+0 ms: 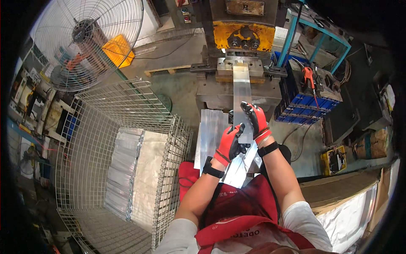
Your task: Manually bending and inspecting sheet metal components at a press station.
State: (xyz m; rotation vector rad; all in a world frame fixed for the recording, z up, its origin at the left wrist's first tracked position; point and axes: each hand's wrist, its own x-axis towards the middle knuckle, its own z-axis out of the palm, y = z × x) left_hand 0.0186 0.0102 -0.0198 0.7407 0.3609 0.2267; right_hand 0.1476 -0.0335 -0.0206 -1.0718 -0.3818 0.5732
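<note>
Both my hands wear red gloves with black palms and fingers. Between them runs a long, flat metal strip (242, 91), its far end resting in the die block (224, 67) of a press. My right hand (256, 120) grips the strip's right edge, partway along. Closer to me, my left hand (230, 142) closes on the left edge near its end. Below and to the left of the strip lies a stack of similar metal strips (210, 127). More shiny strips (240, 169) lie near my lap, partly hidden by my hands and forearms.
A wire mesh cage (169, 169) at left holds stacked metal strips (122, 169) and a cardboard sheet (148, 173). Behind it stands a large fan (84, 31). Blue crates (292, 111) with an orange air gun (309, 76) on top stand right of the press (243, 36).
</note>
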